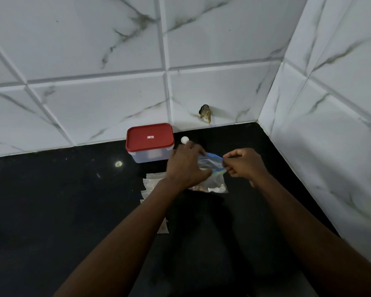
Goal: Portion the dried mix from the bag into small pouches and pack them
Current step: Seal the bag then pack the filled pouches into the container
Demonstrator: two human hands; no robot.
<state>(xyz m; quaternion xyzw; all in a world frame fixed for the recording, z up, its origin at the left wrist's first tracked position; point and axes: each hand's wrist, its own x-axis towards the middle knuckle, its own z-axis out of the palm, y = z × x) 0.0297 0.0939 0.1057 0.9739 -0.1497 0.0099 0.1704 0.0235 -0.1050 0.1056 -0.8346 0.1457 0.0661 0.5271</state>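
Pinching the blue-zipped mouth of the bag (210, 162) at frame centre, my left hand (186, 166) and right hand (242, 163) each hold one side above the black counter (73, 200); I judge an even, gentle pull with the bag upright best stops the dried mix (198, 188) at its bottom spilling onto the small pouches (151, 182) beneath

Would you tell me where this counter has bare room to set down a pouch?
Widest: the counter left of the container and pouches. Smaller: right of the bag, toward the wall. Crowded before the container, where left hand and right hand hold the bag.
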